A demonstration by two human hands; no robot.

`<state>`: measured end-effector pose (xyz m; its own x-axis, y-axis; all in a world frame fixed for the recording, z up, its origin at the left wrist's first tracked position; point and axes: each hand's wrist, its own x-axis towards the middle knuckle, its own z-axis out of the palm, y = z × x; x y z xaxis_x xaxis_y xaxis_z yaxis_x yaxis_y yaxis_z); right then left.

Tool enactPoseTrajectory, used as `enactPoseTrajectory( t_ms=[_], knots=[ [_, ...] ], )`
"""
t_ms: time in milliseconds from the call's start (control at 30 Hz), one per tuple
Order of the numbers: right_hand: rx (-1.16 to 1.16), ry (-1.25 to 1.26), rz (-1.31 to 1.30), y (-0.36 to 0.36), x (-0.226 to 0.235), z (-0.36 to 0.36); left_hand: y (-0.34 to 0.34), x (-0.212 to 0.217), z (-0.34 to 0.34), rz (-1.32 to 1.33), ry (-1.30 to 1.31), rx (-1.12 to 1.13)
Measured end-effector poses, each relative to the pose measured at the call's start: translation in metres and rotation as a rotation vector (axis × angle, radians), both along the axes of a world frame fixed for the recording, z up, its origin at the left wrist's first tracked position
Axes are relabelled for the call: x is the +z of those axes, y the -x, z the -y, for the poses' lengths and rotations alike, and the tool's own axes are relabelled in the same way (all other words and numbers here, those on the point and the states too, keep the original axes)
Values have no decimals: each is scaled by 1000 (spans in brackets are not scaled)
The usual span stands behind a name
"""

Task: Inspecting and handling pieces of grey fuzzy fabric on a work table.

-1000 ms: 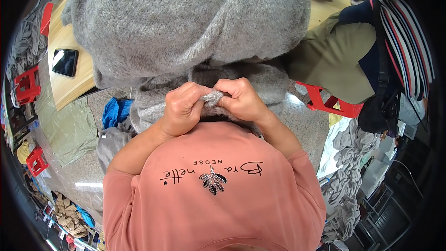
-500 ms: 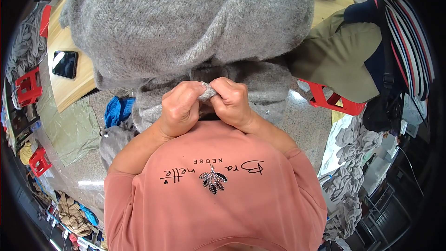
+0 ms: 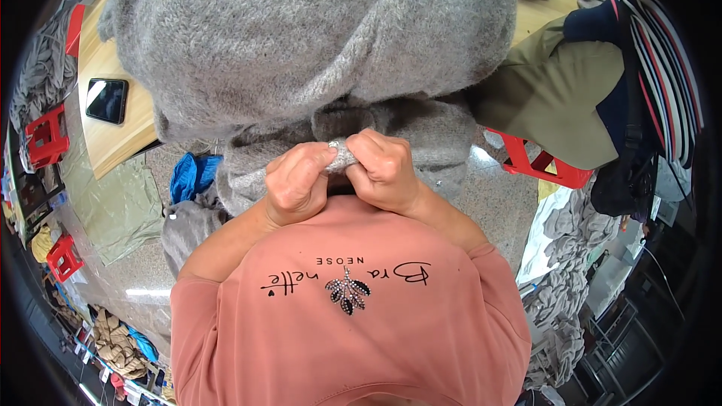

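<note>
A large fuzzy grey knitted garment (image 3: 316, 37) is draped over a wooden table (image 3: 113, 143) and hangs toward me. Close to my chest, my left hand (image 3: 297, 184) and my right hand (image 3: 387, 173) both pinch a small bunched part of its lower edge (image 3: 342, 156). The two hands touch each other, thumbs and fingertips closed on the fabric. My pink shirt fills the lower middle of the view.
A dark phone (image 3: 105, 100) lies on the table at the left. Red stools (image 3: 49, 135) stand at the left, a red stool (image 3: 538, 165) at the right. Blue cloth (image 3: 192, 177), grey garment piles (image 3: 560, 286) and an olive garment (image 3: 564, 105) surround me.
My hands have shifted slightly along the garment's edge while keeping hold of it; the bunched fabric now sits between the fingertips a little higher.
</note>
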<state>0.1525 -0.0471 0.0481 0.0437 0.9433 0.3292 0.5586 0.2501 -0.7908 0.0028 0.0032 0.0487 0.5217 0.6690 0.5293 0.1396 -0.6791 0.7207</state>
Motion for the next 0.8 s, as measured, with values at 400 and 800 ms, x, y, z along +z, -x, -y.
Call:
enactPoseTrajectory(
  t_ms=[400,800],
  knots=[
    [-328,54,-278,-22,-5,5,15,21,-21,-368,111,166],
    [168,121,-53,-12,18,-13,2,35,-14,-218,819,-22]
  ],
)
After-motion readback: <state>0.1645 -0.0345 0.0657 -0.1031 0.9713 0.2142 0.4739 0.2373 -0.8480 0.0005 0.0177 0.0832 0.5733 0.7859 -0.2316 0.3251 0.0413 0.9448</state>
